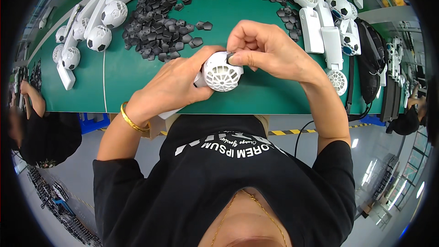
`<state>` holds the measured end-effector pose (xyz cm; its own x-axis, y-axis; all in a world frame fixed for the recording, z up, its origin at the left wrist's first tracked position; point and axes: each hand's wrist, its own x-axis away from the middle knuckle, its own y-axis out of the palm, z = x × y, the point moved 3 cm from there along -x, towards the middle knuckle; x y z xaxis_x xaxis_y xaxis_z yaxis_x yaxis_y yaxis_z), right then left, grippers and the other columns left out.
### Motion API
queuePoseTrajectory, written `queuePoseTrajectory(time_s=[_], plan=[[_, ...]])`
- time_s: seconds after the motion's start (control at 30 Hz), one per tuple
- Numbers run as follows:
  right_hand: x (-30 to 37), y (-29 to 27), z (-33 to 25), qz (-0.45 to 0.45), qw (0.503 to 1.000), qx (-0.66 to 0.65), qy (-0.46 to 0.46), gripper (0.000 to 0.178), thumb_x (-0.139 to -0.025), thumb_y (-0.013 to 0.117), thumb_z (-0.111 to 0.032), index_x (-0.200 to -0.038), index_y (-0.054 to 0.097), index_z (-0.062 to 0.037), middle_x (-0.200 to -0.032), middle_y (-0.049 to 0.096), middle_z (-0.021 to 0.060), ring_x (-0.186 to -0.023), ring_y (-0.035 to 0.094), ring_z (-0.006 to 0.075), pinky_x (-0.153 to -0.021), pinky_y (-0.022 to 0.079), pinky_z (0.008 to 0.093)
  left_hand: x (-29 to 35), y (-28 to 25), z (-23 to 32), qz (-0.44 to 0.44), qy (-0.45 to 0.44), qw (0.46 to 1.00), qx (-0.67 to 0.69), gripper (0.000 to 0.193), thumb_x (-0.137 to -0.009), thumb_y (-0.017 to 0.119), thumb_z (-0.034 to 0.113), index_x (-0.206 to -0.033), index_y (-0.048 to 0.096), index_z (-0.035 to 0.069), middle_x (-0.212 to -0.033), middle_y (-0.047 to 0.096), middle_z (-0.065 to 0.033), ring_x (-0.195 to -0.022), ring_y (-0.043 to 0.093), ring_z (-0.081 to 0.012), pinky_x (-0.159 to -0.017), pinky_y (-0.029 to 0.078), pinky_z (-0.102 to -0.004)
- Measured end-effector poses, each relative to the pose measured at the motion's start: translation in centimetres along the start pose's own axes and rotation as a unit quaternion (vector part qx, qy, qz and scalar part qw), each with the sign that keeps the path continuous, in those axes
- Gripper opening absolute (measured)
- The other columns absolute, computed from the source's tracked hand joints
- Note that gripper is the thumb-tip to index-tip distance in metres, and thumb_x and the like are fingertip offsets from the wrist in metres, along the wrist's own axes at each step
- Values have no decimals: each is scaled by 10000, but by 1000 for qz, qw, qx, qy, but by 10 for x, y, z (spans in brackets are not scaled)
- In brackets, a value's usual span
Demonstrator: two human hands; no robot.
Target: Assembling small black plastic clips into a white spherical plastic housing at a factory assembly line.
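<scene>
Hands: both are busy at the centre of the frame, the left hand [176,80] curled round the ball, the right hand [270,52] narrowed to a pinch.
White ball: the openwork ball [222,72] sits between the two hands, above the near edge of the green bench [274,96], its lattice side toward the camera.
Black piece: a small black piece [229,58] is at the ball's upper right rim, under the right thumb and finger; whether it is seated cannot be told.
Nearer hand: the right is at the piece, coming in from the upper right; the left grips the ball's left side.
Long axis: the ball is round; a white part [170,113] shows below the left wrist, pointing lower left, and may be its handle, though the join is hidden.
Black heap: many loose pieces [160,27] lie at upper centre-left, nearer the left hand's knuckles than the right wrist.
Other balls: white handles with balls lie at upper left [99,38] and upper right [312,29], well apart from both hands.
</scene>
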<state>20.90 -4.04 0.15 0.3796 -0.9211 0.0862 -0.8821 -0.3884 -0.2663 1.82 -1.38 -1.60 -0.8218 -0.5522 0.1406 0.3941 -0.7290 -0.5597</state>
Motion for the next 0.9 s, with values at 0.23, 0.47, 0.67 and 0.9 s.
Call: queuePoseTrajectory(time_s=[0.23,0.47,0.67,0.9], plan=[[-3,1,7,-19,998,-52,14,105,-862,693,-115,-882,641,-26,-787,621,-8,-682,519,53,-580,421,209,-2,-1,-2,-11,-19,1000,-2,571,-712,682,83,-1238,462,117,-874,668,-146,-790,651,-368,-669,499,-432],[-7,-3,18,-52,996,-68,18,171,-857,713,-150,-921,602,-37,-782,608,-15,-685,511,38,-570,422,204,-2,1,-4,-17,11,999,-29,588,-699,691,93,-1240,461,123,-851,661,-147,-770,647,-368,-648,492,-434],[-5,-5,16,-142,973,-79,163,255,-831,748,-189,-935,566,-46,-785,595,-13,-676,516,36,-538,437,200,-2,1,-2,-56,17,996,-68,608,-695,696,114,-1253,454,127,-826,644,-154,-773,638,-360,-644,476,-455],[-12,-7,27,-181,967,-32,174,258,-832,742,-203,-936,572,-40,-785,594,-7,-659,526,44,-533,451,203,-5,-1,-1,-94,13,989,-115,602,-713,695,130,-1257,442,100,-845,640,-182,-841,630,-362,-678,478,-461]])
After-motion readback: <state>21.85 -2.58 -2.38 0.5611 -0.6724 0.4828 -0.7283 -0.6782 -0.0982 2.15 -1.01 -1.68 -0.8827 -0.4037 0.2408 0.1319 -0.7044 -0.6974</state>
